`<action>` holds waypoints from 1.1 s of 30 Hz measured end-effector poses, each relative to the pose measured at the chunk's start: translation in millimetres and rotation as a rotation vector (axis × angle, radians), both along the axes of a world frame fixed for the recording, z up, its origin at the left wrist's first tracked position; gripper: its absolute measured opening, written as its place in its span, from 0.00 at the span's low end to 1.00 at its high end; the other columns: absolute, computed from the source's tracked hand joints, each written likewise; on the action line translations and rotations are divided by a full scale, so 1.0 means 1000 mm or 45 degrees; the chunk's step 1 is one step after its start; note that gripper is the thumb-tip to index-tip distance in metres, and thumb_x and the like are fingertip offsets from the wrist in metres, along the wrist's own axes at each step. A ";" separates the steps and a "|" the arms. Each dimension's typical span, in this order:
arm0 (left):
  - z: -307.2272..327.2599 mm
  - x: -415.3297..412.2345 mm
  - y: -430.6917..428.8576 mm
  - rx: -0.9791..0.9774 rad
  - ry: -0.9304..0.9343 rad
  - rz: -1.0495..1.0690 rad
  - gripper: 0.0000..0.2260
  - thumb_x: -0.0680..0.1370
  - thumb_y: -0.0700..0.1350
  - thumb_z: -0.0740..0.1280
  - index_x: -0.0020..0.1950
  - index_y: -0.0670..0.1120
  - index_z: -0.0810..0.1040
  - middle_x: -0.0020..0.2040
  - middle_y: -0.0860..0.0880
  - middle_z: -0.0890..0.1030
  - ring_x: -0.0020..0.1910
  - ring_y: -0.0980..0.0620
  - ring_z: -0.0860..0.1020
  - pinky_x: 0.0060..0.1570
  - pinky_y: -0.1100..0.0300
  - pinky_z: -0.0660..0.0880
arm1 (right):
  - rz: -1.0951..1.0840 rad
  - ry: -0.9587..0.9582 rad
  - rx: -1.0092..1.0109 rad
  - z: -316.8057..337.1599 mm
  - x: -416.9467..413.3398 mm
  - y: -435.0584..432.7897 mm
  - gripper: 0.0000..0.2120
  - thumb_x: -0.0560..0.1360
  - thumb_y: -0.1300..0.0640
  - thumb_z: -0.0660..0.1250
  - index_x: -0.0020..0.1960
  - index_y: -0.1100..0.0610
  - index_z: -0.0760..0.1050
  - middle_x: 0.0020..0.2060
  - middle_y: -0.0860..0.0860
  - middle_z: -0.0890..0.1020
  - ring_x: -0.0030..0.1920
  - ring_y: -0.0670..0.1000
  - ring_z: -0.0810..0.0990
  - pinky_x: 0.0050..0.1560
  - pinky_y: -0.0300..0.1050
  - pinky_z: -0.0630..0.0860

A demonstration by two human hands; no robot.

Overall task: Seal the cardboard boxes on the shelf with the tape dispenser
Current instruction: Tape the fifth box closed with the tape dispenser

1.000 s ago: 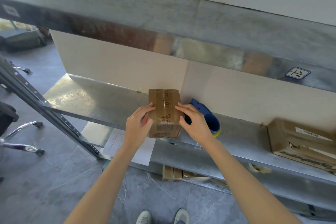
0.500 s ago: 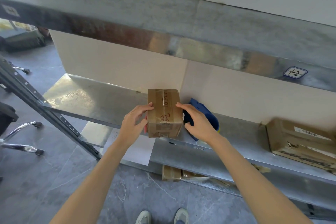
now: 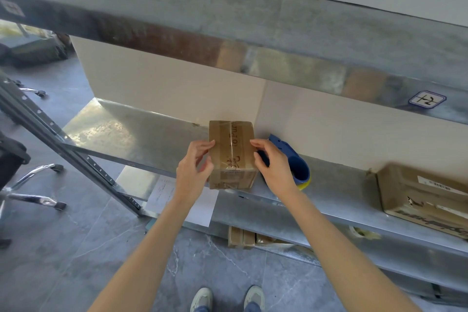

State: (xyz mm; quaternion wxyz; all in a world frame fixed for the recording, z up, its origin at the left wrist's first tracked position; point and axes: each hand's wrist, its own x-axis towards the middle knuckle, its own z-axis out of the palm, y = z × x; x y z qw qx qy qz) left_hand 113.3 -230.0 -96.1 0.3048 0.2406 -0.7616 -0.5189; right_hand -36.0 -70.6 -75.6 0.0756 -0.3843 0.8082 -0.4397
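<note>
Cardboard box (image 3: pixel 231 154) between left hand (image 3: pixel 193 170) and right hand (image 3: pixel 274 167)

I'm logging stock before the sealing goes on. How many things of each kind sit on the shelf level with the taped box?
Cardboard boxes: 2 (the small box in the middle, the larger box at the right)
Tape dispensers: 1 (the blue tape dispenser beside the small box)
Total: 3

The left arm (image 3: pixel 141 248) and right arm (image 3: pixel 336 243) are bare. Far below the fingers (image 3: pixel 260 144), grey-white sneakers (image 3: pixel 254 296) peek from blue trouser legs (image 3: pixel 249 308).
</note>
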 end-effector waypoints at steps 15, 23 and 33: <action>0.000 -0.004 0.013 -0.029 0.002 0.061 0.22 0.73 0.54 0.74 0.64 0.54 0.71 0.62 0.61 0.79 0.60 0.59 0.79 0.59 0.51 0.80 | 0.012 -0.052 -0.003 -0.005 0.016 -0.004 0.24 0.79 0.52 0.69 0.72 0.55 0.69 0.63 0.43 0.73 0.63 0.37 0.70 0.62 0.25 0.65; 0.002 0.002 0.014 -0.040 -0.033 -0.006 0.29 0.68 0.63 0.76 0.65 0.63 0.68 0.65 0.62 0.76 0.64 0.60 0.76 0.62 0.54 0.77 | 0.064 -0.054 0.057 -0.011 0.019 0.000 0.29 0.75 0.38 0.66 0.72 0.50 0.67 0.68 0.45 0.68 0.69 0.44 0.68 0.69 0.42 0.68; 0.001 0.003 0.006 -0.063 -0.102 -0.042 0.34 0.65 0.65 0.76 0.67 0.58 0.68 0.66 0.61 0.76 0.64 0.61 0.76 0.62 0.52 0.77 | 0.056 0.036 0.152 -0.009 0.016 -0.003 0.34 0.71 0.40 0.73 0.71 0.52 0.68 0.69 0.47 0.69 0.69 0.46 0.70 0.67 0.42 0.70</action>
